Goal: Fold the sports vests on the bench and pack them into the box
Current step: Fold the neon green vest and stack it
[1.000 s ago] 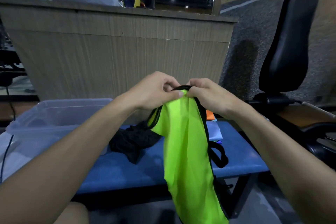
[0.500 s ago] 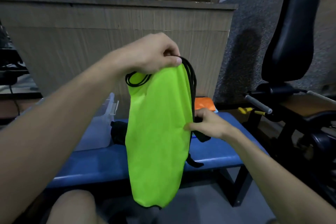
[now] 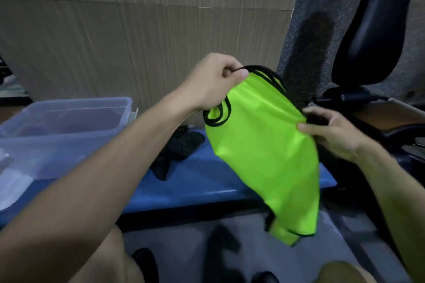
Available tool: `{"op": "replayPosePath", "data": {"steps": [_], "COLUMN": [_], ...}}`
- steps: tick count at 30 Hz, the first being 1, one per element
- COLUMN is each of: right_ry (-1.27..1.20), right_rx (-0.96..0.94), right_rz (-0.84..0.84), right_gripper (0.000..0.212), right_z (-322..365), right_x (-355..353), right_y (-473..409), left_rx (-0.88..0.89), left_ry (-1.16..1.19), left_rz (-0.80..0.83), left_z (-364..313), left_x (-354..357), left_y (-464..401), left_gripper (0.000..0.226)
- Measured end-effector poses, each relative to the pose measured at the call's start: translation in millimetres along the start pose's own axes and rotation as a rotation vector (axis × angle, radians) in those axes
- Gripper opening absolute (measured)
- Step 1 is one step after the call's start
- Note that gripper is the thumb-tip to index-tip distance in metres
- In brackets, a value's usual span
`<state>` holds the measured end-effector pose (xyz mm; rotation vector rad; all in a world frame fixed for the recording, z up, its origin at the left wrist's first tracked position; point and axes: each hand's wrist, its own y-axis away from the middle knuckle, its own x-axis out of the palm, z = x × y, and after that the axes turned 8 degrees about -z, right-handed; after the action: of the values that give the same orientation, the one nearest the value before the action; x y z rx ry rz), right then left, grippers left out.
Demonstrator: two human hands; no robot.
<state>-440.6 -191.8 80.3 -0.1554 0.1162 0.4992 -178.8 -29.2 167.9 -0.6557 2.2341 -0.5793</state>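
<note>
Green vest [image 3: 264,156] held up in the air above the right part of the blue worktop [image 3: 207,181], hanging at a slant with its lower end down past the near edge. Black-trimmed straps bunched at the top, pinched between thumb and curled fingers of the left hand [image 3: 216,82]. Right edge of the vest gripped lower down, to the right, by the right hand [image 3: 331,131], thumb on the front of the cloth and fingers curled behind. Black vest [image 3: 177,151] crumpled on the worktop, left of the green one and under the left forearm, apart from both hands. Clear box [image 3: 76,122] at the left end of the worktop, left of the black vest; something dark showing dimly through its walls, too blurred to tell what. Wood-grain panel [image 3: 138,41] at the far side, behind the worktop. Black padded seat back [image 3: 379,18] at the far right.
</note>
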Motion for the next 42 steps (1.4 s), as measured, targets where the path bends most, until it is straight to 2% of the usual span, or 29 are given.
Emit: {"op": "replayPosePath", "data": {"steps": [4,7,10,13,15,19,25,28,30,31,33,36,38,40,42], "right_ry": [0.385,0.682,0.875,0.957,0.990,1.049,1.104,1.185,1.190,1.157,1.014,0.758,0.699,0.737,0.781], "right_rx": [-0.165,-0.271,-0.275,-0.340,-0.334,-0.317,-0.295,-0.298,-0.328,-0.345,-0.402,-0.508,-0.491,-0.418,-0.270], "right_rz": [0.020,0.173,0.319,0.390,0.416,0.414,0.371,0.329,0.307,0.299,0.240,-0.036,-0.235,-0.412,-0.524], "right_gripper": [0.037,0.034,0.037,0.036,0.036,0.039,0.041,0.051,0.065,0.070,0.065,0.031,0.016,0.015,0.023], "right_z": [48,38,-6,-53,-79,-119,-136,-130,-119,-113,-105,-106,-118,-135,-154], "right_x": [19,78,155,233,275,322,333,331,324,317,293,231,179,130,89], "right_y": [-62,-115,-150,-164,-165,-167,-165,-156,-146,-140,-130,-119,-114,-111,-111], "left_rx": [-0.188,-0.358,-0.519,-0.556,-0.571,-0.509,-0.428,-0.274,-0.186,-0.163,-0.130,-0.145,-0.132,-0.163,-0.184], "left_ry": [0.218,0.182,-0.093,-0.573,-0.735,-0.908,-1.330,-1.224,-1.028,-0.966,-0.975,-1.020,-1.034,-1.001,-0.995], "left_rz": [-0.128,-0.157,-0.144,-0.078,-0.058,-0.039,0.096,0.199,0.388,0.503,0.610,0.532,0.464,0.371,0.341], "left_z": [47,102,171,231,257,280,263,246,246,247,251,265,276,286,291], "left_x": [-12,-30,-47,-51,-50,-53,-38,-17,5,12,22,31,35,39,45], "left_y": [3,17,39,66,84,104,122,119,116,113,106,95,91,91,93], "left_gripper": [0.023,0.036,0.043,0.024,0.014,0.016,0.056,0.050,0.042,0.046,0.055,0.057,0.055,0.052,0.050]}}
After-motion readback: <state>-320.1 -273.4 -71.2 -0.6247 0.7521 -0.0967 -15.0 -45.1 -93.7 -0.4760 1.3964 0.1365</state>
